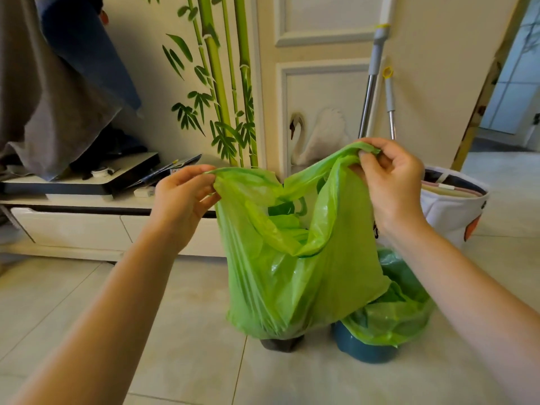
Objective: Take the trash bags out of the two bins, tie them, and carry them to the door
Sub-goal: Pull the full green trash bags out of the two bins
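A light green trash bag (pixel 292 276) hangs stretched between my hands, lifted most of the way out of a dark bin (pixel 282 344) whose base shows under it. My left hand (pixel 182 200) pinches the bag's left handle and my right hand (pixel 391 176) grips the right handle, pulled higher. The bag's mouth gapes open between them, with green contents inside. To the right stands a blue bin (pixel 359 350) lined with a second green bag (pixel 391 311) folded over its rim.
A low white cabinet (pixel 76 226) with clutter on top runs along the left wall. Two mop handles (pixel 377 92) lean against the white panelled door (pixel 321 83). A white fabric basket (pixel 455 206) sits right of the bins. A doorway opens at far right over the tiled floor.
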{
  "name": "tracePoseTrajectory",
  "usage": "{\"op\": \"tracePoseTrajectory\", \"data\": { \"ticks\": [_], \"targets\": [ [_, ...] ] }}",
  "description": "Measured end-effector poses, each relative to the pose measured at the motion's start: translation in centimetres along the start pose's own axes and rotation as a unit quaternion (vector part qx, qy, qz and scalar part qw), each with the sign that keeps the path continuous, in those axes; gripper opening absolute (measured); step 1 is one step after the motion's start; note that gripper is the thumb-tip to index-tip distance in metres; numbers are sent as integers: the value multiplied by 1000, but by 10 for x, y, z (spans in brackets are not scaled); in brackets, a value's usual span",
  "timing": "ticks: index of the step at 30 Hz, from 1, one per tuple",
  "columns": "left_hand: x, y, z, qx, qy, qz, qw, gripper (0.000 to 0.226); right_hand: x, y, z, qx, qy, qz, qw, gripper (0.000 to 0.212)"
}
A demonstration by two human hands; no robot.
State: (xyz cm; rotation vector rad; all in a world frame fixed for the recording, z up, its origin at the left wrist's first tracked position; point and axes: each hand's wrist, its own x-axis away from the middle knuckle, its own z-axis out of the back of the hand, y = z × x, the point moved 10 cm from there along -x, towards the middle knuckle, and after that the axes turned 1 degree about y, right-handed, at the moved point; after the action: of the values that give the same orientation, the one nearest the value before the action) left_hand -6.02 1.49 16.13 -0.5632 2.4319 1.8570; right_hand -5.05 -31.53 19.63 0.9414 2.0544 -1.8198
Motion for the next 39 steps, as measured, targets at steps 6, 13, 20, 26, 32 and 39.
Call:
{"op": "tracePoseTrajectory", "data": {
  "ticks": [6, 13, 20, 26, 32, 39],
  "targets": [
    [14, 5, 4, 5, -41, 14, 999, 22, 16, -15, 21, -17, -14, -18, 1000, 23],
    [23, 20, 11, 17, -62, -9, 998, 18, 21, -22, 34, -115, 8, -63, 991, 22],
    [37, 38, 17, -2, -60, -20, 998, 25, 29, -29, 21, -155, -4, -79, 985, 22],
    [44, -9, 29, -72, -58, 106, 990, 20, 49, 8, 7, -49, -60, -141, 987, 24],
    [55, -109, 88, -220, 22, 273, 936, 7, 94, 100, -4, 106, -168, -286, 938, 20],
    [52, -149, 129, -279, 32, 299, 912, 5, 117, 164, 4, 171, -192, -388, 885, 14]
  ]
}}
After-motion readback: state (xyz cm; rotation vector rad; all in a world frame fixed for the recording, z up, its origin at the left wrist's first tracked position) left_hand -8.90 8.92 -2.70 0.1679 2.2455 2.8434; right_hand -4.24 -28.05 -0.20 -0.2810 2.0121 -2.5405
